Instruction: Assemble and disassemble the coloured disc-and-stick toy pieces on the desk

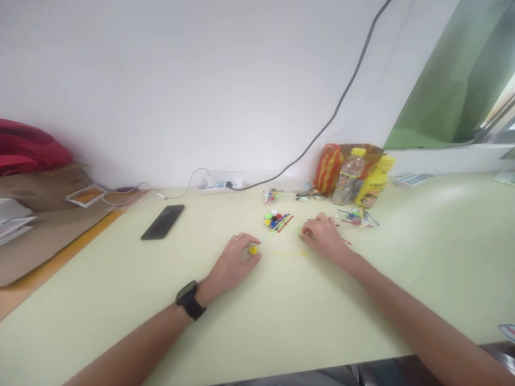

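My left hand [235, 261], with a ring and a black watch [190, 299], rests on the table. Its thumb and forefinger curl around a small yellow round piece [253, 250]. Farther right, my right hand [324, 236] has its fingertips pinched together at the tabletop. A bit of a small green piece [301, 232] shows at those fingertips; the rest is hidden. A thin yellow stick [290, 253] lies between the hands. Just beyond is a cluster of coloured round pieces [273, 218] beside several coloured sticks [284, 222]. Part of a red stick [347, 242] shows beside my right hand.
Clear plastic bags of coloured parts [358, 217] lie right and behind. Eyeglasses [310, 197], a clear bottle [348, 177], a yellow bottle [375, 182] and a red-yellow bag [326, 169] stand near the wall. A phone [163, 222] and power strip [219, 185] are left.
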Available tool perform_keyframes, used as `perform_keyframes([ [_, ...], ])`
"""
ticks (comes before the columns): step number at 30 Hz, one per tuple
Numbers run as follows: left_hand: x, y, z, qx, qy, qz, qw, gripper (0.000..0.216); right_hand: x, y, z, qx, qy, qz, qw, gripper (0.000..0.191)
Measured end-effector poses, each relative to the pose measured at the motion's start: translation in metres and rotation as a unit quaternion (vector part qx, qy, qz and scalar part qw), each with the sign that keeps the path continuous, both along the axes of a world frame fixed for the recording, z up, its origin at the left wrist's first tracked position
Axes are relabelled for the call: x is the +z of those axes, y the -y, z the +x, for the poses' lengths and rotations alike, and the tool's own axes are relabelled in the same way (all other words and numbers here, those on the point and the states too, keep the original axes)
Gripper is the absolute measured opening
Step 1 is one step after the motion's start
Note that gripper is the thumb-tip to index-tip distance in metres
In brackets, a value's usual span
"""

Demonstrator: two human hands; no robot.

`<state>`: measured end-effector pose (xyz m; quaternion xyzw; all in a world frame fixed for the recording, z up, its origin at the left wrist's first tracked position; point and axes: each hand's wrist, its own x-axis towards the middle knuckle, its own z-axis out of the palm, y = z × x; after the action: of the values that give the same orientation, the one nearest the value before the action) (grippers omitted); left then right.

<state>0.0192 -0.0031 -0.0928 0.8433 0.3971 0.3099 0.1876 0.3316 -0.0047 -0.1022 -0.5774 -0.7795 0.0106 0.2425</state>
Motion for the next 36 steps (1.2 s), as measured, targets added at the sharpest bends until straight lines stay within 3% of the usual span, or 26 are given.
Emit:
perform_keyframes([
  [7,-0.002,-0.004,-0.002,0.017,-0.024,-0.008,1.0,0.016,0.004,0.005,0.002,-0.012,0.012,0.038,0.999,0.006],
  [9,-0.003,-0.005,-0.003,0.015,-0.019,-0.011,1.0,0.013,0.008,0.011,-0.004,0.033,-0.002,0.03,0.999,0.004],
  [13,-0.003,-0.005,-0.003,0.028,-0.006,-0.021,0.999,0.014,0.018,0.025,-0.024,0.156,-0.034,-0.052,0.986,0.005],
  [19,-0.002,-0.004,-0.003,0.048,0.046,-0.106,0.992,0.023,0.027,0.039,-0.042,0.207,-0.046,-0.116,0.97,0.016],
  [23,-0.003,-0.005,-0.002,0.042,0.108,-0.152,0.982,0.025,0.032,0.049,-0.047,0.202,-0.051,-0.137,0.968,0.003],
  [32,0.001,-0.004,0.0,-0.001,0.156,-0.203,0.967,0.033,0.033,0.046,-0.036,0.203,-0.009,-0.144,0.968,0.018],
  [36,0.003,-0.003,0.001,-0.026,0.171,-0.212,0.962,0.035,0.034,0.045,-0.04,0.209,-0.024,-0.144,0.967,0.014],
])
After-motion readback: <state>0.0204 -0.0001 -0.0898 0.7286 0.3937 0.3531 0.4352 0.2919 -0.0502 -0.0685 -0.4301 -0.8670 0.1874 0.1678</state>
